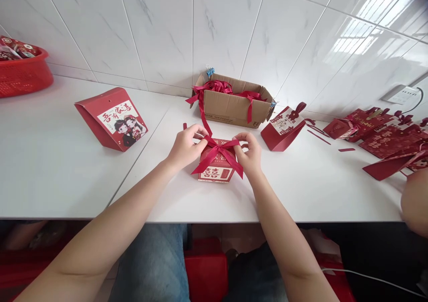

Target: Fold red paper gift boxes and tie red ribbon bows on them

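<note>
The left hand (185,146) is pinching one loop of a dark red ribbon bow (218,151), and the right hand (249,153) is gripping the opposite loop. Both are closed on the ribbon. The bow is sitting on top of a small red gift box (216,171), which is resting on the white table (67,172) directly between the two hands. Just beyond the fingers, a cardboard carton (230,109) is holding more ribbons. Well off to the left hand's side, a flat red box with a cartoon couple (115,121) is lying tilted. Near the right hand, another red box (282,130) is leaning.
</note>
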Demonstrator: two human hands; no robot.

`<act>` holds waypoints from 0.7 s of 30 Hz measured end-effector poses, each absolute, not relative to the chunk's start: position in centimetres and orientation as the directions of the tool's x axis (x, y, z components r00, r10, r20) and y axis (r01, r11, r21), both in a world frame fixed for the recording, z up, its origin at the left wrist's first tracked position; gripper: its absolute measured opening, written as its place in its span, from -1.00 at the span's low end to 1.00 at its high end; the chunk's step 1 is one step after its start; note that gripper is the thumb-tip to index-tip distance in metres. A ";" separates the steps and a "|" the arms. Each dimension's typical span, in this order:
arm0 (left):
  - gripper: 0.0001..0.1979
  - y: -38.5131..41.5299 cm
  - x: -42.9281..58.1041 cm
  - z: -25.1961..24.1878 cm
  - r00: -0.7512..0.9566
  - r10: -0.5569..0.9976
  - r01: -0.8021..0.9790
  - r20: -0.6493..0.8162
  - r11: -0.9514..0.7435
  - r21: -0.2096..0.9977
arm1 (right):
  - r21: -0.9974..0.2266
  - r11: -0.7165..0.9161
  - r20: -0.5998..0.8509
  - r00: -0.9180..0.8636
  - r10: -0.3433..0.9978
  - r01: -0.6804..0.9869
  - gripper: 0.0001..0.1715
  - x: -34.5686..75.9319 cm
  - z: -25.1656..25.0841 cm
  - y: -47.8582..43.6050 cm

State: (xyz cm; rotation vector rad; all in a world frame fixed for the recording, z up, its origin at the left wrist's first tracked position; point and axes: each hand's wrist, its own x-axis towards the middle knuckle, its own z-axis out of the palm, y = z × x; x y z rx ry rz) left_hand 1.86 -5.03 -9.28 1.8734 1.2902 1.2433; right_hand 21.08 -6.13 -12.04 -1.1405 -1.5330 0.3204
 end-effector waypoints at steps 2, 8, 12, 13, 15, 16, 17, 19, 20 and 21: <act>-0.89 -5.0 1.8 -9.4 0.126 0.898 0.424 0.423 -0.434 0.795 | -0.712 0.493 0.624 0.130 0.770 0.500 -0.95 20.9 -12.0 -6.2; -0.91 -5.4 1.9 -9.2 0.179 0.844 0.444 0.505 -0.527 0.724 | -0.743 0.493 0.595 0.108 0.797 0.452 -0.97 20.4 -11.8 -6.4; -0.93 -5.5 2.0 -9.3 0.193 0.846 0.437 0.496 -0.527 0.729 | -0.765 0.501 0.576 0.081 0.814 0.405 -0.95 20.4 -11.7 -6.4; -0.92 -5.4 1.9 -9.3 0.186 0.852 0.448 0.490 -0.517 0.729 | -0.760 0.505 0.580 0.077 0.811 0.410 -0.95 20.4 -11.7 -6.3; -0.93 -5.4 1.9 -9.2 0.164 0.872 0.479 0.462 -0.479 0.735 | -0.754 0.508 0.585 0.076 0.807 0.416 -0.94 20.5 -11.7 -6.2; -0.94 -5.4 1.8 -9.1 0.157 0.885 0.492 0.439 -0.455 0.742 | -0.757 0.507 0.585 0.082 0.807 0.413 -0.94 20.5 -11.7 -6.2; -0.96 -5.4 1.8 -9.1 0.154 0.896 0.501 0.417 -0.434 0.748 | -0.762 0.503 0.583 0.093 0.807 0.407 -0.94 20.6 -11.7 -6.1; -0.98 -5.4 1.6 -8.9 0.152 0.905 0.508 0.399 -0.417 0.753 | -0.774 0.494 0.576 0.117 0.809 0.395 -0.94 20.7 -11.8 -6.1; -0.99 -5.4 1.6 -8.9 0.151 0.900 0.518 0.408 -0.424 0.743 | -0.780 0.491 0.572 0.124 0.810 0.389 -0.93 20.7 -11.8 -6.0; -0.98 -5.4 1.5 -8.8 0.148 0.892 0.542 0.427 -0.435 0.719 | -0.784 0.490 0.569 0.126 0.813 0.382 -0.91 20.7 -11.9 -6.0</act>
